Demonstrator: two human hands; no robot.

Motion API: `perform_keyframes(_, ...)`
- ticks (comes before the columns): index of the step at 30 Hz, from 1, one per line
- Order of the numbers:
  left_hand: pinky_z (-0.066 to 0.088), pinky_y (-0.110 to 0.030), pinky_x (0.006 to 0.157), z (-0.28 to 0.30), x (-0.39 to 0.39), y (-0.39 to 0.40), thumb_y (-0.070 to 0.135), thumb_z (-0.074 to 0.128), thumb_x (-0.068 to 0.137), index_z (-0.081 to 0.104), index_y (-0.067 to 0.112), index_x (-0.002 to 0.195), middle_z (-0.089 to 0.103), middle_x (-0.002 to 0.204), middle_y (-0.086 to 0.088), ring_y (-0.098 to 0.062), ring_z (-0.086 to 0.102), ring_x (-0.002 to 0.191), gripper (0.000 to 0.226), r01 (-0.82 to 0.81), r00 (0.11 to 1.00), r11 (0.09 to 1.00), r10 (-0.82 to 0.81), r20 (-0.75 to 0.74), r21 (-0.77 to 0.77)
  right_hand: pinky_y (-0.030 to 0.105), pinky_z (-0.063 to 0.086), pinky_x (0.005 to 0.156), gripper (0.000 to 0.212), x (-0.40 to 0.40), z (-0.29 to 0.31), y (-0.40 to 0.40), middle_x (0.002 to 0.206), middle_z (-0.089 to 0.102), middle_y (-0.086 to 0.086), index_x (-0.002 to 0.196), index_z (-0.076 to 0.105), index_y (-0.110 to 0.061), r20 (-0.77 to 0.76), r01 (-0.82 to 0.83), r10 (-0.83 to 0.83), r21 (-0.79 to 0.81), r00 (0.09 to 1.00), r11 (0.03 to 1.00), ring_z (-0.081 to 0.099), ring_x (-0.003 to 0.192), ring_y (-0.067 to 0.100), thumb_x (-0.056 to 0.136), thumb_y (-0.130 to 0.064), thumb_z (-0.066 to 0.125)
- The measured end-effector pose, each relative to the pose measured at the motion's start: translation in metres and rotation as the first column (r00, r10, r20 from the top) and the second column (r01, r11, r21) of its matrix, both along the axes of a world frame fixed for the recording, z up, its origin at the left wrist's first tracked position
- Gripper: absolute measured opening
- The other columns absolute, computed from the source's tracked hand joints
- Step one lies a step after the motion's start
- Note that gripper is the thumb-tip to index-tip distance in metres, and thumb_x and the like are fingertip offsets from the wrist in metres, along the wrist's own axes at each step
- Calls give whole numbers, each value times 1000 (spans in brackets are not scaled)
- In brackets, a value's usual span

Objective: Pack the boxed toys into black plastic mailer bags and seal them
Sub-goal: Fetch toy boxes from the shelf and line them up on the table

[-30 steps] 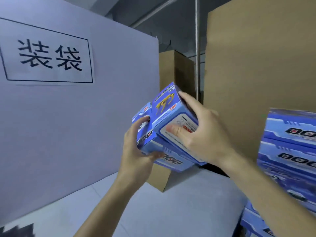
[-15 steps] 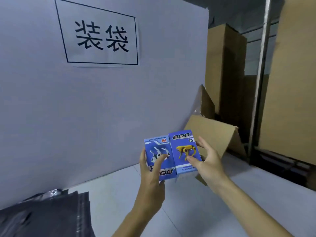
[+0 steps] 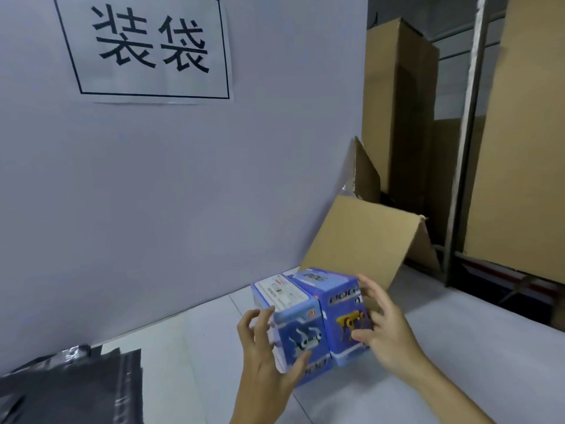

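Two blue toy boxes stand side by side low over the white table (image 3: 443, 347). The left box (image 3: 296, 328) shows a white robot dog; my left hand (image 3: 266, 359) holds its left side, thumb on the front. The right box (image 3: 342, 316) shows a yellow robot dog, and my right hand (image 3: 385, 328) grips its right side with the thumb on the front. A stack of black mailer bags (image 3: 73, 387) lies at the table's lower left, apart from both hands.
A grey partition (image 3: 183, 185) with a paper sign (image 3: 146, 47) rises behind the table. A folded cardboard sheet (image 3: 367, 237) leans behind the boxes. Tall cardboard cartons (image 3: 394, 117) and a metal post (image 3: 464, 142) stand at the right.
Both hands have brought the two boxes down and left from the carton stack toward the table. The boxes tipped so their tops now show. The view swung left, revealing the black bags.
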State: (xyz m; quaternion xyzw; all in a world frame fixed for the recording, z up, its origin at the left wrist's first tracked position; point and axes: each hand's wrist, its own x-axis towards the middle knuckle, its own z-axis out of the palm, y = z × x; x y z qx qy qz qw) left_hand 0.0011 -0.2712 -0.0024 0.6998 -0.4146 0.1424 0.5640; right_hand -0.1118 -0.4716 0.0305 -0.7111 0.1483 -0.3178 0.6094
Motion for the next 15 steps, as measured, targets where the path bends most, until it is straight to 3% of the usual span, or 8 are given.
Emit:
perform_keyframes(3, 47, -5, 87, -2, -3, -5, 38, 82, 70, 37, 43, 133, 13, 145, 17, -7, 30, 133, 77, -17, 999, 998, 19, -32, 53, 19, 55, 72, 94, -3, -15, -1, 121, 68, -8, 125, 59, -36, -61, 16, -24, -119, 998, 993, 68, 103, 10, 63, 36, 56)
perform_keyframes(5, 36, 2, 85, -2, -9, -8, 45, 84, 70, 29, 52, 135, 1, 149, 26, -5, 26, 135, 86, -67, 998, 990, 65, 14, 126, 15, 53, 76, 88, -3, -23, -1, 126, 61, -8, 120, 60, -35, -78, 51, -71, -230, 994, 972, 64, 106, 6, 64, 32, 64)
perform_keyframes(6, 32, 0, 90, -4, -10, -9, 46, 87, 68, 31, 54, 135, 1, 153, 22, -7, 24, 138, 88, -96, 994, 984, 87, 64, 152, 13, 52, 77, 85, -2, -24, -1, 126, 58, -12, 120, 59, -37, -88, 57, -85, -276, 992, 959, 62, 107, 3, 66, 28, 67)
perform_keyframes(8, 41, -14, 94, -4, -13, -14, 46, 91, 61, 40, 57, 138, 11, 161, 7, -12, 25, 142, 93, -110, 988, 981, 91, 121, 161, 10, 50, 79, 80, 1, -21, -2, 127, 53, -24, 125, 55, -42, -112, 41, -92, -395, 989, 918, 58, 112, -4, 74, 17, 71)
perform_keyframes(11, 58, -38, 80, -3, -10, -28, 41, 97, 52, 60, 42, 132, 38, 155, -6, -32, 40, 138, 89, -203, 970, 962, 172, 173, 182, 15, 51, 89, 75, 14, -15, -3, 134, 43, -31, 136, 44, -46, -177, -21, -86, -528, 980, 849, 52, 119, -4, 86, 5, 64)
perform_keyframes(13, 55, -45, 90, 2, -2, -38, 37, 92, 65, 60, 31, 133, 38, 153, 0, -34, 29, 146, 76, -267, 963, 945, 254, 86, 192, 16, 50, 89, 68, 28, -10, -4, 137, 37, -29, 143, 43, -40, -245, -49, -114, -572, 963, 819, 49, 117, -7, 91, 1, 59)
perform_keyframes(15, 44, -38, 106, 2, 14, -44, 38, 81, 80, 53, 32, 138, 27, 158, 10, -22, 11, 152, 65, -261, 964, 936, 267, 10, 236, 16, 48, 86, 65, 45, -3, -5, 133, 31, -31, 146, 41, -34, -287, -55, -158, -615, 945, 787, 48, 110, -6, 92, -1, 56)
